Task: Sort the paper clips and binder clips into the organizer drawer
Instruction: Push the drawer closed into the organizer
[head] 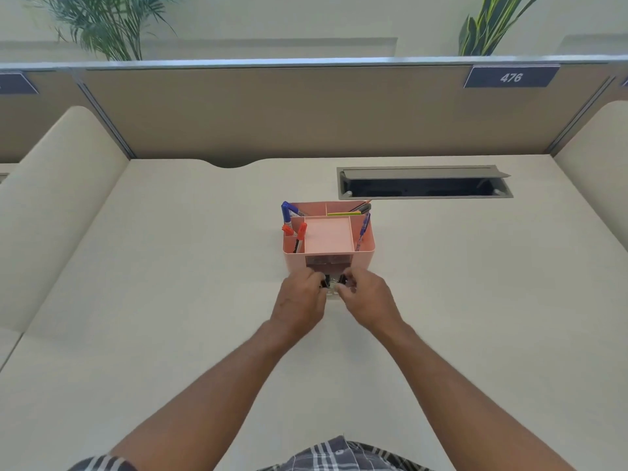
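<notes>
Left hand (299,297) and right hand (368,297), both pinching black binder clips (331,282), count unclear.

We see bright, even, diffuse light with only faint soft shadows. Wide-angle distortion bows the far partition (306,107) and desk (170,300) edges. Detail is slightly soft throughout, most blurred around both hands.
</notes>
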`<state>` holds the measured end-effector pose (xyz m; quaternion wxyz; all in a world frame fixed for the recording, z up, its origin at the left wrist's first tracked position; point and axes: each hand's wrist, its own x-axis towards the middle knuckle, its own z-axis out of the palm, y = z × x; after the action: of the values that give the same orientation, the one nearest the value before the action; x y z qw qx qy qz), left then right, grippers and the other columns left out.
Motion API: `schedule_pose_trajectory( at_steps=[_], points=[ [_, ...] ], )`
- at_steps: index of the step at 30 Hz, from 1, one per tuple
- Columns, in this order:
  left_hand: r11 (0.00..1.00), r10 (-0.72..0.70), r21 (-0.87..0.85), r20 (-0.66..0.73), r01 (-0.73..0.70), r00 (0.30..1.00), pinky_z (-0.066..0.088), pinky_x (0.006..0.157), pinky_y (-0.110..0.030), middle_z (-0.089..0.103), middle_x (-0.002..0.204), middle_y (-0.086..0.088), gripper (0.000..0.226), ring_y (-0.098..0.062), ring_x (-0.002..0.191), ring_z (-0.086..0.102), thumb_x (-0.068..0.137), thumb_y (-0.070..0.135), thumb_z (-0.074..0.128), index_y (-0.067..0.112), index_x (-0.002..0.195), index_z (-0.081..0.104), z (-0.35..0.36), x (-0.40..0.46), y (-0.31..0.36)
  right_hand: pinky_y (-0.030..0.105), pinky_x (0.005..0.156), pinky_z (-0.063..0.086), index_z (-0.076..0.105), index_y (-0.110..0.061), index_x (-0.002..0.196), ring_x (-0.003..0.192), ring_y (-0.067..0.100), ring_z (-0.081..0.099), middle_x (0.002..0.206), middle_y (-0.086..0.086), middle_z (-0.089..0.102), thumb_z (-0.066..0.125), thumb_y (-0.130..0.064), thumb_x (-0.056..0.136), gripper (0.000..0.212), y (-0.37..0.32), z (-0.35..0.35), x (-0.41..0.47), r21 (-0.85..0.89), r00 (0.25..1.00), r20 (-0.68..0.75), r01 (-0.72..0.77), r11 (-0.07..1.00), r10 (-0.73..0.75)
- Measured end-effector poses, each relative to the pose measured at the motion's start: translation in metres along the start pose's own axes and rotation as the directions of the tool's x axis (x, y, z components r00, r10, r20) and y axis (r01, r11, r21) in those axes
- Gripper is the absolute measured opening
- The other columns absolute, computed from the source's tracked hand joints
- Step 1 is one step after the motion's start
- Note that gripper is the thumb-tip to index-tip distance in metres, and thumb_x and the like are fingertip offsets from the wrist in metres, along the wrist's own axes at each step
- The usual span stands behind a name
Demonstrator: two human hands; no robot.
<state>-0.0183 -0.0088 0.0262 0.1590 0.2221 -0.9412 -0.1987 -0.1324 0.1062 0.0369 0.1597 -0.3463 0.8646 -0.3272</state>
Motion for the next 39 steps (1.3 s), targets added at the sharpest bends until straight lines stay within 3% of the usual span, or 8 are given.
schedule_pose_trajectory(
  at_steps=[4,8,12,15,20,27,31,39],
  points=[
    [1.0,0.015,-0.023,-0.001,-0.015,1.0,0.052,0.072,-0.031,0.067,0.092,-0.006,0.009,-0.022,0.085,0.059,0.088,0.01,0.061,0.01,0.089,0.07,-0.003,0.023,0.003,0.034,0.072,0.055,0.067,-0.02,0.098,0.084,0.02,0.064,0.097,-0.001,0.071,0.065,-0.021,0.087,0.01,-0.011,0.002,0.025,-0.027,0.999,0.033,-0.002,1.0,0.003],
    [0.992,-0.017,-0.122,-0.04,0.012,0.999,0.055,0.085,-0.034,0.065,0.11,-0.006,0.022,-0.021,0.098,0.058,0.09,0.002,0.055,0.011,0.108,0.065,0.0,0.02,-0.001,0.019,0.069,0.046,0.067,-0.021,0.103,0.082,0.012,0.06,0.096,-0.007,0.068,0.058,-0.01,0.087,0.021,-0.005,0.001,0.026,0.061,0.999,0.037,0.009,0.998,-0.011],
    [0.936,-0.264,-0.281,-0.158,0.213,0.951,0.052,0.09,-0.04,0.057,0.115,-0.002,0.046,-0.019,0.104,0.051,0.08,-0.004,0.057,0.016,0.12,0.051,0.008,-0.008,-0.019,0.025,0.071,0.045,0.064,-0.023,0.104,0.081,0.015,0.059,0.094,-0.004,0.065,0.053,-0.008,0.087,0.025,0.023,-0.004,0.014,0.161,0.994,-0.085,-0.061,0.985,0.075],
    [0.822,-0.457,-0.386,-0.009,0.418,0.89,0.042,0.109,-0.042,0.035,0.144,-0.001,0.079,-0.021,0.13,0.04,0.077,0.002,0.066,0.018,0.144,0.026,0.014,-0.021,-0.037,0.025,0.083,0.043,0.045,-0.02,0.137,0.096,0.011,0.056,0.125,-0.001,0.054,0.06,-0.006,0.083,0.058,0.043,-0.004,0.009,0.242,0.971,-0.071,-0.204,0.949,0.227],
    [0.767,-0.433,-0.408,0.241,0.495,0.869,0.028,0.119,-0.044,0.006,0.161,0.011,0.11,-0.016,0.147,0.017,0.078,0.032,0.079,0.034,0.151,-0.003,0.014,-0.008,-0.056,0.042,0.111,0.039,0.005,-0.027,0.154,0.139,0.015,0.034,0.159,-0.005,0.021,0.079,-0.024,0.076,0.107,0.057,-0.005,0.024,0.205,0.959,0.2,-0.242,0.948,0.202],
    [0.773,-0.38,-0.459,0.215,0.437,0.9,0.048,0.104,-0.046,0.043,0.143,0.016,0.099,-0.013,0.131,0.042,0.068,0.04,0.086,0.045,0.142,0.021,0.015,0.02,-0.062,0.012,0.077,0.042,0.034,-0.046,0.128,0.103,-0.011,0.051,0.117,-0.026,0.053,0.079,-0.047,0.057,0.084,0.053,-0.007,0.045,0.292,0.981,0.186,-0.111,0.95,0.058],
    [0.727,-0.441,-0.52,0.146,0.447,0.886,0.054,0.097,-0.045,0.054,0.133,0.014,0.08,-0.015,0.123,0.054,0.073,0.03,0.083,0.041,0.137,0.036,0.021,0.03,-0.059,0.023,0.083,0.048,0.043,-0.04,0.125,0.106,0.004,0.057,0.117,-0.02,0.057,0.08,-0.028,0.07,0.067,0.052,0.007,0.05,0.326,0.989,0.055,-0.148,0.934,0.137],
    [0.715,-0.56,-0.508,-0.005,0.48,0.829,0.058,0.09,-0.034,0.062,0.118,0.015,0.052,-0.009,0.104,0.062,0.082,0.025,0.073,0.033,0.127,0.048,0.03,0.038,-0.048,0.045,0.08,0.056,0.052,-0.026,0.115,0.1,0.021,0.06,0.109,-0.005,0.061,0.077,-0.034,0.072,0.051,0.036,0.03,0.053,0.323,0.925,-0.182,-0.263,0.909,0.332]
  ],
)
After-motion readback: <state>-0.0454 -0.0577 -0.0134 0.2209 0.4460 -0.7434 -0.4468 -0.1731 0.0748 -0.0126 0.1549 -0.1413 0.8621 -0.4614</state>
